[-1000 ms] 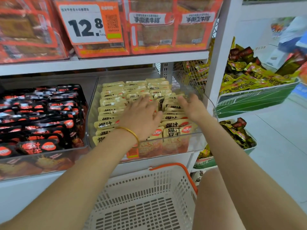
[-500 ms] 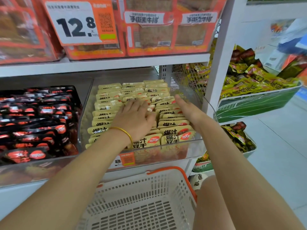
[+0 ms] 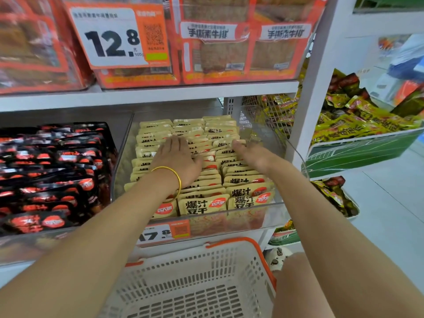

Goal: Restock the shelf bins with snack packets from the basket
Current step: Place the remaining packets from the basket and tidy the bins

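A clear plastic shelf bin [image 3: 278, 216] on the middle shelf holds several rows of pale yellow snack packets [image 3: 203, 206] with black lettering, standing on edge. My left hand [image 3: 176, 157], with a gold bangle at the wrist, lies flat with straight fingers on the left and middle rows. My right hand [image 3: 251, 151] rests with straight fingers on the right row, further back. Neither hand grips a packet. Below, the white basket [image 3: 229, 255] with an orange handle shows no packets in the part I can see.
A bin of black and red packets [image 3: 52, 171] sits left of the yellow ones. Orange boxed snacks and a 12.8 price card [image 3: 114, 37] fill the shelf above. A white upright [image 3: 314, 72] stands to the right, with green bins of yellow-green packets [image 3: 358, 125] beyond it.
Both hands have slid further back along the rows of yellow packets, away from the bin's front. The front packets now stand uncovered.
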A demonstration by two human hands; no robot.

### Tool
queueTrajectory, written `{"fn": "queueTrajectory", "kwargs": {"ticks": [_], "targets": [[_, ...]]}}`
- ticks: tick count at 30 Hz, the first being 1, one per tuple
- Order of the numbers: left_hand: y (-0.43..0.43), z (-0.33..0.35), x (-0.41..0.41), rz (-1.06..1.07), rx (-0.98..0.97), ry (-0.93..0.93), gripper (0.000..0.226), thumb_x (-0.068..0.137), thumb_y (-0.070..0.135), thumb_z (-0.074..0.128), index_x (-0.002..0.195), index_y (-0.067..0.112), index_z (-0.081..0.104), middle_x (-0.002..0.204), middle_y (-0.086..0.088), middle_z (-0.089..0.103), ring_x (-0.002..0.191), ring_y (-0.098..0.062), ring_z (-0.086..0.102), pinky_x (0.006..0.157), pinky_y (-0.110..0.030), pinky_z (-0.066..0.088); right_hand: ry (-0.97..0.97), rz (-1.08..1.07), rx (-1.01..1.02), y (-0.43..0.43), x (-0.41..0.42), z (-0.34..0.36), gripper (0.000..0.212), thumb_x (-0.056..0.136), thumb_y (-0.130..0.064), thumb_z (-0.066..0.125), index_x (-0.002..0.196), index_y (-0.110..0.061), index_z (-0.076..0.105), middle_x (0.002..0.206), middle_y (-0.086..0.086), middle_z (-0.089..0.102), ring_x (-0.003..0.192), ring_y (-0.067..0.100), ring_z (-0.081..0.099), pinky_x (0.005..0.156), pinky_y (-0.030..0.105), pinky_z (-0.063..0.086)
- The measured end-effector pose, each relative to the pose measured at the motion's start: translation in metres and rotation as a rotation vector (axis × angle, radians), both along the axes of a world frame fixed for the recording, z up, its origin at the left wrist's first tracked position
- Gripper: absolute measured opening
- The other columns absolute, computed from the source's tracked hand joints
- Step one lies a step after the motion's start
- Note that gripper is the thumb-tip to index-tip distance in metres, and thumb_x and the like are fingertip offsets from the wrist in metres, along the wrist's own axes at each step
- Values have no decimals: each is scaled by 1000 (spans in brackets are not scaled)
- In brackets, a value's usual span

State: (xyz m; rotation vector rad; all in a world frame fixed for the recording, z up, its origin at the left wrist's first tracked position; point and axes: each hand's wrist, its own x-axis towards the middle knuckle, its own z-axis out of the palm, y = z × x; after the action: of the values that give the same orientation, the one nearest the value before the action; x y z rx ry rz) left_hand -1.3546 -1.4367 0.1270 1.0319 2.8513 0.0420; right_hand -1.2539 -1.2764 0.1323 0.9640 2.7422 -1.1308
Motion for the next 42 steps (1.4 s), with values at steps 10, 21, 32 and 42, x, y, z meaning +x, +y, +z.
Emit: {"fn": "queueTrajectory", "kwargs": {"ticks": [10,21,32,42], "targets": [[16,2,-19,1,19,31,64,100,44,16,152,8,4,159,-13,-1,147,-25,4,118,-36,3,69,93,272,4,-44,1,52,103,-36,26,152,-21,14,159,14,3,142,35,23,113,45,23],[14,-3,-34,-128,110,-12,60,100,36,24,151,9,6,159,-10,1,147,-20,0,120,-35,5,203,84,379,22,-61,-9,37,98,-10,41,133,-15,54,141,14,47,116,30,56,96,33,46],[8,-3,-29,-117,80,26,62,99,42,25,150,9,12,159,-11,3,147,-22,5,120,-35,8,173,-21,492,23,-70,-14,34,90,-2,43,59,-15,41,103,11,41,61,22,46,70,27,42],[20,4,-34,-153,112,-14,61,100,40,27,151,11,11,160,-8,1,147,-19,-1,118,-32,4,230,-270,217,22,-80,-7,41,92,-25,54,56,-13,38,76,11,45,63,20,45,60,24,38]]}}
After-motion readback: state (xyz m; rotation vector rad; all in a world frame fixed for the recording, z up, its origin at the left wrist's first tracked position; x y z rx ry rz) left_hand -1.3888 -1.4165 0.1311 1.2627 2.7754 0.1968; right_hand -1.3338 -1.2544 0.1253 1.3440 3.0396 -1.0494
